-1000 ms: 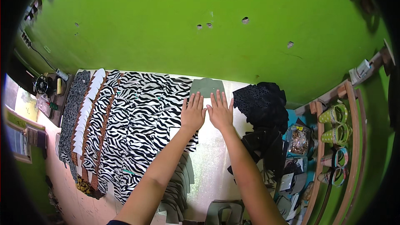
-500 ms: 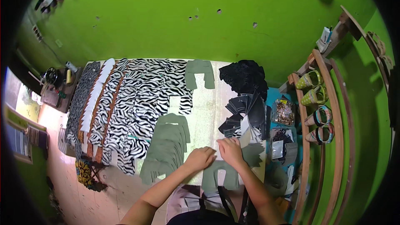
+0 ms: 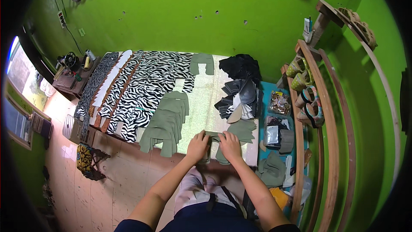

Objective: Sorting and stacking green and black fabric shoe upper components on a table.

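At the table's near edge, my left hand [image 3: 198, 147] and my right hand [image 3: 230, 147] hold a green U-shaped cut piece [image 3: 213, 135] by its upper edge, one at each side. Its band runs between my fingers, and its legs drop toward the edge, partly covered by my hands. To the left lies an overlapping row of similar green pieces [image 3: 164, 118]. Just beyond my right hand is a fan of green pointed pieces [image 3: 245, 131]. A beige rounded piece [image 3: 234, 114] rests above it, by black and white cut pieces [image 3: 231, 96].
Zebra-print pieces [image 3: 150, 81] cover the table's left half. One green piece [image 3: 201, 63] and black material [image 3: 241, 66] lie at the back. On the right, a wooden rack [image 3: 319, 116] with sandals stands beside a teal surface holding tubs [image 3: 280, 104]. A patterned stool [image 3: 86, 160] stands at lower left.
Both hands have come onto the upper edge of the green piece, which earlier lay flat just below them. The whole view has shifted, showing more of my body and the floor.
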The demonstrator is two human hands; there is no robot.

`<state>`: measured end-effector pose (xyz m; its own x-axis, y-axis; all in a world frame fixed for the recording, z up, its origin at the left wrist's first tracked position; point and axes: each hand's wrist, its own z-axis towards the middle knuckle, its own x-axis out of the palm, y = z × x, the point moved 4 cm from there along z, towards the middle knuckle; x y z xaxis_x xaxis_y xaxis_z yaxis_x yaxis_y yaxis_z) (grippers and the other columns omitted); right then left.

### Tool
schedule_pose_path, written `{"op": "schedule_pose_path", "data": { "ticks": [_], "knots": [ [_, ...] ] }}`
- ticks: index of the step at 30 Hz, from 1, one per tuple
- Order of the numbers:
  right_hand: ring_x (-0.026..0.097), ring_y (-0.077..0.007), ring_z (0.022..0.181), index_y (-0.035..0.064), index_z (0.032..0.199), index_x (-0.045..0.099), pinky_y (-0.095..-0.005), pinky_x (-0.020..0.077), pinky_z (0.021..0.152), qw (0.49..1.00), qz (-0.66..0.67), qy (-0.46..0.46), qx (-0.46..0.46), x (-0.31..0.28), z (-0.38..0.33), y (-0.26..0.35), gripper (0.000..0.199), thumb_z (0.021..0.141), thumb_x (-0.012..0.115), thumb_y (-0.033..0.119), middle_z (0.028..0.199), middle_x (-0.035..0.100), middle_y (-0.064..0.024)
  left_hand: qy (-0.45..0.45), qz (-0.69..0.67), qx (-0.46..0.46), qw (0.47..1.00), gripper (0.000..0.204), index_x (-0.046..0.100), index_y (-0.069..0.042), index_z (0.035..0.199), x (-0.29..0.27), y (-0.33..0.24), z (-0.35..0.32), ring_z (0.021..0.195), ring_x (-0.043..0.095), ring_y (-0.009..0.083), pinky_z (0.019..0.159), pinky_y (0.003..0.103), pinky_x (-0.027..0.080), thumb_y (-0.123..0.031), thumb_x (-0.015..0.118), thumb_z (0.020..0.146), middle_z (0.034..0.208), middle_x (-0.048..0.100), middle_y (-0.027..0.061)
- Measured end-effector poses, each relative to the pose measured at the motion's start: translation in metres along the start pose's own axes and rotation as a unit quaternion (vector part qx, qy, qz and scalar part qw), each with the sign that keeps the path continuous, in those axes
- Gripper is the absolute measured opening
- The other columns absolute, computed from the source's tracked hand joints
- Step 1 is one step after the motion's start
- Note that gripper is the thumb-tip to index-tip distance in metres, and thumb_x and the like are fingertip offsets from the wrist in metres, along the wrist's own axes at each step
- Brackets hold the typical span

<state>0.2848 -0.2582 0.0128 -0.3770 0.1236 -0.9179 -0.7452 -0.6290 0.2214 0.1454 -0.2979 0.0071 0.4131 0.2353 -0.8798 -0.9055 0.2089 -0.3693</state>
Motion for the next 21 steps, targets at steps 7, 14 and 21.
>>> {"op": "schedule_pose_path", "data": {
  "ticks": [7, 14, 21],
  "knots": [
    [0.048, -0.028, 0.103, 0.0087, 0.084, 0.056, -0.0391, 0.0354, 0.089, 0.997, 0.048, -0.046, -0.047, -0.032, -0.006, 0.005, 0.016, 0.069, 0.063, 0.012, 0.101, 0.053, -0.0095, 0.057, 0.026, -0.031, 0.998, 0.024, 0.055, -0.005, 0.09, -0.015, -0.008, -0.004, 0.084, 0.058, 0.0262, 0.073, 0.036, 0.045, -0.019, 0.063, 0.072, 0.094, 0.059, 0.0114],
    [0.054, -0.0059, 0.069, 0.0012, 0.094, 0.058, -0.023, 0.0449, 0.062, 0.852, 0.471, 0.075, 0.215, -0.008, 0.012, -0.046, 0.021, 0.079, 0.064, 0.015, 0.076, 0.06, -0.0049, 0.063, -0.329, -0.235, 0.912, 0.029, 0.058, -0.002, 0.094, -0.032, 0.019, 0.018, 0.068, 0.056, 0.0144, 0.064, 0.028, 0.044, -0.027, 0.063, 0.08, 0.075, 0.061, 0.0103],
    [0.056, -0.0084, 0.079, -0.0008, 0.102, 0.054, -0.0213, 0.0446, 0.07, 0.82, 0.528, -0.006, 0.222, 0.033, 0.071, -0.049, 0.021, 0.084, 0.058, 0.009, 0.089, 0.059, -0.0039, -0.004, -0.293, -0.22, 0.93, 0.03, 0.059, -0.002, 0.094, -0.032, 0.072, 0.073, 0.079, 0.06, 0.031, 0.07, 0.035, 0.045, -0.029, 0.062, 0.079, 0.083, 0.061, 0.0191]
  ]
}}
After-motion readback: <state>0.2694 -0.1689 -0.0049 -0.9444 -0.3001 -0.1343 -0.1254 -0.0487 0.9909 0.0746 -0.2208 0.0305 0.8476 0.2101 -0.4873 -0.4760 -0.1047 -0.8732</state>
